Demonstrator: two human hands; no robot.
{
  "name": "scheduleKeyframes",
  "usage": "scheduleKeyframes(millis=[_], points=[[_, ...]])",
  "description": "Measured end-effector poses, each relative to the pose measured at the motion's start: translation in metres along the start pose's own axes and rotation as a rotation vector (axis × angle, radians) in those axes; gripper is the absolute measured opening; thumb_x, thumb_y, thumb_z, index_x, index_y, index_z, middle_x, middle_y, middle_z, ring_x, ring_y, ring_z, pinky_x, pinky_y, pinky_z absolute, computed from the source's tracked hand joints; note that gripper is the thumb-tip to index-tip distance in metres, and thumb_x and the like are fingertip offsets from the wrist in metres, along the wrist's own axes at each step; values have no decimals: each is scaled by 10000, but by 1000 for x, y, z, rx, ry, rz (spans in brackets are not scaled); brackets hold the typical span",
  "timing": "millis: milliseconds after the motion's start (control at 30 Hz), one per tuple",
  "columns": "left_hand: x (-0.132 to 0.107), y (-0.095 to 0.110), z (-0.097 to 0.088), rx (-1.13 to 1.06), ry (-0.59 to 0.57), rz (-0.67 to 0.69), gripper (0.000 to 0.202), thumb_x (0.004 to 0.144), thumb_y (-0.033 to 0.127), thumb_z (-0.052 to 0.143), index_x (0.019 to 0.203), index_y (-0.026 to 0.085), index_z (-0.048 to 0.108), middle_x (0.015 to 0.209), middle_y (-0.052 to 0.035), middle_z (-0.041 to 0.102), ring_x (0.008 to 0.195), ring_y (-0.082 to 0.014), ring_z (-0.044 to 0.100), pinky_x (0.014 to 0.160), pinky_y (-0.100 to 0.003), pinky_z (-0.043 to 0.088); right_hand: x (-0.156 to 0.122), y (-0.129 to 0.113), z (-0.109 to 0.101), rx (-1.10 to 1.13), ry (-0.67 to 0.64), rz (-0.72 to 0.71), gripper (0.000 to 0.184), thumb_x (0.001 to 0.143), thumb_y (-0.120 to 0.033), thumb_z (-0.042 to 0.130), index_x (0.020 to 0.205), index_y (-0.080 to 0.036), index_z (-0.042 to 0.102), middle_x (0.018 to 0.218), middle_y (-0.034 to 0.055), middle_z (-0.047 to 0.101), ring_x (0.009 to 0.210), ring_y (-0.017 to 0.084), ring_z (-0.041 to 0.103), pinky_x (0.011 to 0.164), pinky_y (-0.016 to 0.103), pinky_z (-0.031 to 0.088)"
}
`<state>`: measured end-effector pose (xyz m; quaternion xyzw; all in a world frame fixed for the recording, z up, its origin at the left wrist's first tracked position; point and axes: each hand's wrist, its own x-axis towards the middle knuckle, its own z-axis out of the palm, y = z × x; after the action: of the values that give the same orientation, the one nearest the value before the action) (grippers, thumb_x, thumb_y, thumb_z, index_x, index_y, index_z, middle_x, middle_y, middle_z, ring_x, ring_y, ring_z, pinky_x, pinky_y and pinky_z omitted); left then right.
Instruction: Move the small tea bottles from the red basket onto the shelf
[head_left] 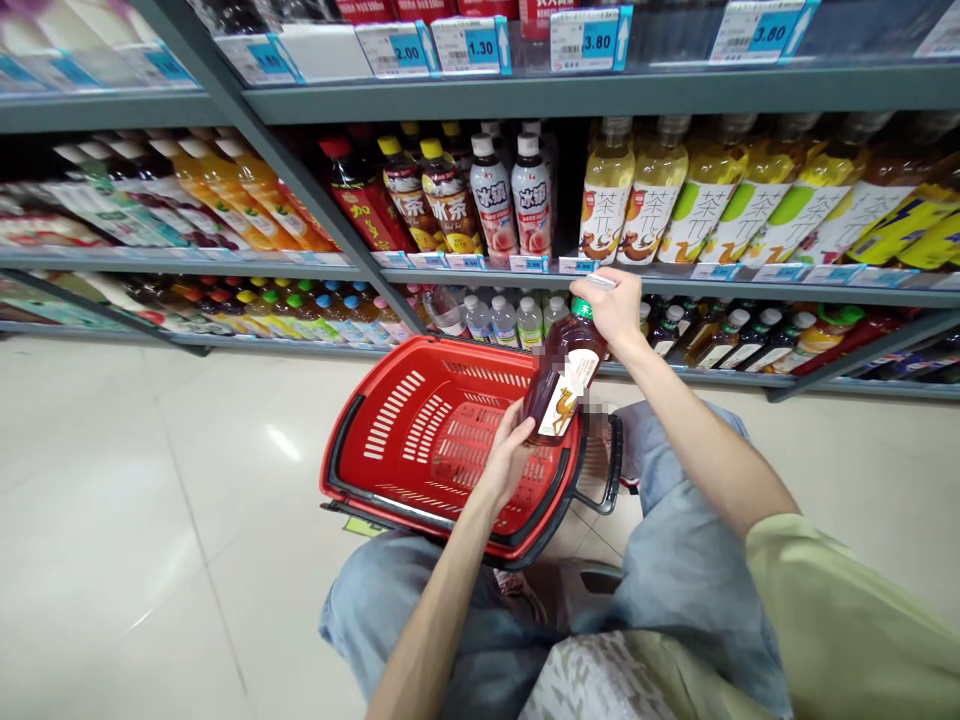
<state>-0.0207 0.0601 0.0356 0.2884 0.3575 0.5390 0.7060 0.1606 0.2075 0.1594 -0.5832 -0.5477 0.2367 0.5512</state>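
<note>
Tilted over the right side of a red shopping basket (360,420) is a dark tea bottle (551,365) with a green neck band and a white label. My left hand (510,450) is closed around its lower end. At the top, my right hand (616,312) grips the bottle by its cap, which the fingers mostly cover. The basket stands on the floor between my knees and the shelves, with no goods visible inside it. Its black handle (611,470) shows at the right.
Drink shelves (525,98) run across the front. On the middle one stand iced tea bottles (450,205) and pale yellow tea bottles (606,200); smaller bottles (502,318) line the bottom shelf. Price tags (585,40) edge the upper shelf. Glossy tiled floor (150,520) lies to the left.
</note>
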Motion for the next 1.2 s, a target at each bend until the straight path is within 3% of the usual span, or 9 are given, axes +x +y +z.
scheduleKeyframes(millis=[200,367,533,700,1033,1200], points=[[1,-3,4,1,-33,-23,476,801,347,768,1247,236,643,1420,-78,599,1184,-251,618,913,-342,501,4,6,-13,-45,12,9,271,713,-441,575,621,-197,502,645,5,431,666,150,417,602,292,336],[2,-4,6,-15,-60,-51,500,762,320,789,1239,245,658,1429,-74,583,1196,-248,605,935,-354,492,2,8,-29,-77,4,-67,252,728,-413,594,632,-195,514,646,13,451,663,154,434,591,298,345],[4,0,2,-45,-82,-90,444,786,331,761,1202,220,654,1218,-92,684,1034,-227,667,909,-370,499,10,11,-54,-173,60,-164,247,762,-431,606,698,-197,557,688,25,488,681,170,475,615,316,396],[7,-6,4,65,-127,-111,387,812,355,756,1151,195,664,998,-73,728,887,-201,679,805,-324,500,30,30,-85,-255,191,-198,234,817,-427,582,791,-195,582,720,37,495,704,191,505,632,331,407],[12,-21,7,250,-149,-202,371,808,389,778,1118,205,688,989,-70,739,926,-214,688,848,-321,500,42,65,-139,-643,286,-187,178,792,-363,578,806,-186,587,803,69,579,791,224,565,737,357,456],[15,-27,8,330,-172,-210,402,816,425,771,1144,210,684,1049,-86,744,951,-221,686,850,-321,498,43,97,-168,-810,229,-110,182,805,-379,578,811,-197,588,823,92,640,804,237,595,783,350,454]])
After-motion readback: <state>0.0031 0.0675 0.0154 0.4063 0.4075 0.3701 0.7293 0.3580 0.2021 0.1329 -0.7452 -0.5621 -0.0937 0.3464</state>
